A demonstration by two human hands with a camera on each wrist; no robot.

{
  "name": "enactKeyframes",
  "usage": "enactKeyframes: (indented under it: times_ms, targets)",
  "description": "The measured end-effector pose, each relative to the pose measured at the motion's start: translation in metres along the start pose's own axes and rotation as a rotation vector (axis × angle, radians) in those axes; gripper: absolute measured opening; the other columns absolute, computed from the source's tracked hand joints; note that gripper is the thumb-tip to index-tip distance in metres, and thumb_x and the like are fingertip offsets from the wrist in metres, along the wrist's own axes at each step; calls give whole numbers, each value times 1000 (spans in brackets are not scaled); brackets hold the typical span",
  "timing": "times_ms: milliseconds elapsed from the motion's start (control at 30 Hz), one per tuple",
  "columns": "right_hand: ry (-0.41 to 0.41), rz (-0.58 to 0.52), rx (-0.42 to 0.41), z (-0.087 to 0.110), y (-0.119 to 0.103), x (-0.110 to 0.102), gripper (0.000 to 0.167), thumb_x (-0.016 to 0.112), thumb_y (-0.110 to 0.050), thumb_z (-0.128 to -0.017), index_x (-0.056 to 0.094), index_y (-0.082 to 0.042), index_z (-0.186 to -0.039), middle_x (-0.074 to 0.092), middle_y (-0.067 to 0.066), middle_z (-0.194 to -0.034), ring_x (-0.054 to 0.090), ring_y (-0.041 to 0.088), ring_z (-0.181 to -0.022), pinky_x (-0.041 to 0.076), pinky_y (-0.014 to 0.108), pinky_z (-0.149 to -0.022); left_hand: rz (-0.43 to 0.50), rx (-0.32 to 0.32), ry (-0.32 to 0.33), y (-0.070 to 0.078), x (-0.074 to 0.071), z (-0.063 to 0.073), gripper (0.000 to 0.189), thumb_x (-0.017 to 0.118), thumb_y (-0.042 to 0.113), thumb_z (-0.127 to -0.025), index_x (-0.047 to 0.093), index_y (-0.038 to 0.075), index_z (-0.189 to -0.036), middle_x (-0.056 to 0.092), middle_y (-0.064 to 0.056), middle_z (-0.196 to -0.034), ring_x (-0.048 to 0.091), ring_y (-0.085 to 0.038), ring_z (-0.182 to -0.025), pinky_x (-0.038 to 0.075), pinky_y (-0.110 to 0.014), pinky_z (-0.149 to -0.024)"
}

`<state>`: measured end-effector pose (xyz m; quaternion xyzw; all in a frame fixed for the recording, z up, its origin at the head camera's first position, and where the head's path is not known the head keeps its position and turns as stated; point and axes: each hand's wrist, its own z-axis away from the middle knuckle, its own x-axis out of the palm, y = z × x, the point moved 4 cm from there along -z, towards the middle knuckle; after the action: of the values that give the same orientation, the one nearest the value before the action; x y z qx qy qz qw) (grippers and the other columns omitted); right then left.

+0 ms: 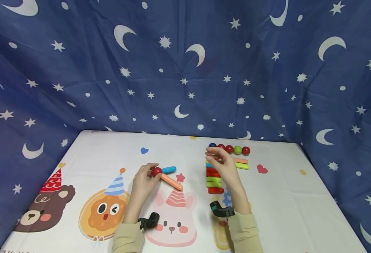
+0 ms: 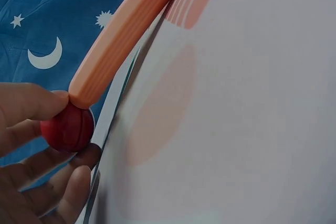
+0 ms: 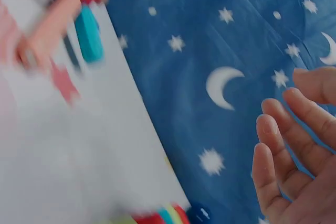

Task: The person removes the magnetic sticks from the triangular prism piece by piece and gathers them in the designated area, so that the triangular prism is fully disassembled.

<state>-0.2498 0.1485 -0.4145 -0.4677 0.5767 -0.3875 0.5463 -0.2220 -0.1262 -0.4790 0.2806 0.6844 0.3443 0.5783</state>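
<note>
My left hand (image 1: 143, 182) pinches a glossy red ball (image 1: 157, 171) between thumb and fingers, left of the table's middle. An orange stick (image 1: 172, 182) and a blue stick (image 1: 169, 169) touch the ball and spread out to the right. In the left wrist view, the orange stick's end meets the ball (image 2: 65, 129) beside my thumb. Over a column of short coloured sticks, including a red stick (image 1: 215, 190), hovers my right hand (image 1: 226, 170). Its fingers (image 3: 270, 125) are loosely bent with nothing between them, as the right wrist view shows.
Behind the sticks stands a row of balls: one blue, several red and a green ball (image 1: 237, 150). A yellow-green stick (image 1: 242, 166) and another orange stick (image 1: 241, 161) lie right of my right hand. The white tablecloth (image 1: 283, 196) has printed cartoons; a blue starry curtain (image 1: 160, 59) hangs behind.
</note>
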Motion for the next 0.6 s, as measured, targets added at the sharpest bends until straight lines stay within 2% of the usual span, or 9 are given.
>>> enactKeyframes:
  times_ms: [100, 267, 400, 600]
  targets:
    - [-8, -65, -9, 2, 0, 23, 28, 65, -15, -91, 63, -10, -118, 66, 15, -115, 59, 14, -97, 49, 20, -82, 31, 24, -4, 0, 1, -1, 39, 72, 11, -83, 62, 9, -121, 61, -13, -111, 64, -25, -94, 53, -28, -76]
    - [-32, -91, -31, 2, -4, 60, 26, 65, -13, -90, 65, -9, -116, 68, 15, -110, 60, 17, -95, 49, 22, -81, 63, 38, -3, 0, 1, -1, 37, 72, 10, -83, 64, 8, -119, 58, -13, -109, 62, -23, -92, 49, -16, -71]
    - [-38, -46, -61, 4, -4, 83, 24, 66, -13, -89, 66, -11, -113, 68, 12, -109, 61, 23, -97, 46, 30, -86, 96, 59, -7, 1, 1, -1, 36, 72, 8, -82, 64, 7, -117, 58, -13, -108, 63, -22, -90, 50, -14, -71]
    - [-34, 57, -111, 5, -2, 102, 25, 67, -11, -87, 66, -11, -112, 66, 7, -112, 58, 26, -104, 44, 44, -93, 160, 115, -13, 5, 1, -1, 36, 74, 5, -80, 65, 6, -115, 58, -13, -107, 64, -21, -89, 52, -15, -71]
